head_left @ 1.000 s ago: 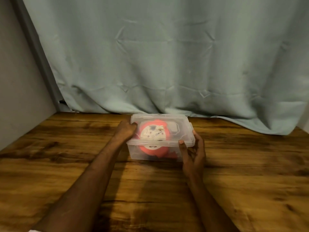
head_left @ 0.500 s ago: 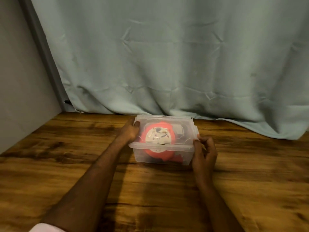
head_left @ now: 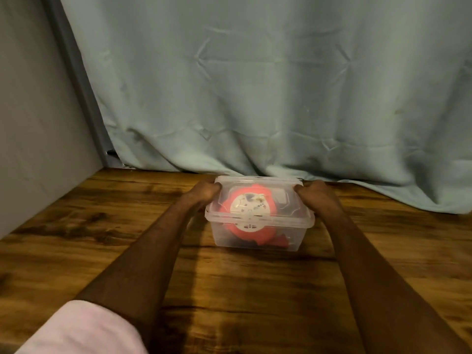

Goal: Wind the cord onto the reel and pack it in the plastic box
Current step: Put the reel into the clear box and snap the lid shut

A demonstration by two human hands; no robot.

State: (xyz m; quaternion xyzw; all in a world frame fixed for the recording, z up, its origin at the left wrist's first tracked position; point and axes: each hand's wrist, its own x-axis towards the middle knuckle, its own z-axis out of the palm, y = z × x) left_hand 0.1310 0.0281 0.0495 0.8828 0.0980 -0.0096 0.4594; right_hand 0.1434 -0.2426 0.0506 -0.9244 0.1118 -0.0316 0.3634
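Wooden tabletop, curtain behind; left hand, right hand gripping lidded plastic box at far corners; reel inside; likely light, rigid, slippery; hold under rim.

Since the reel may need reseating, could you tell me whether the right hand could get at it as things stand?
Probably not directly: the lid sits closed over the plastic box, sealing in the reel. The right hand grips the lid's far right corner and would have to lift it first.

A brown wooden table fills the bottom. A big pale green curtain hangs behind it and touches its far edge. A grey wall stands at the left.
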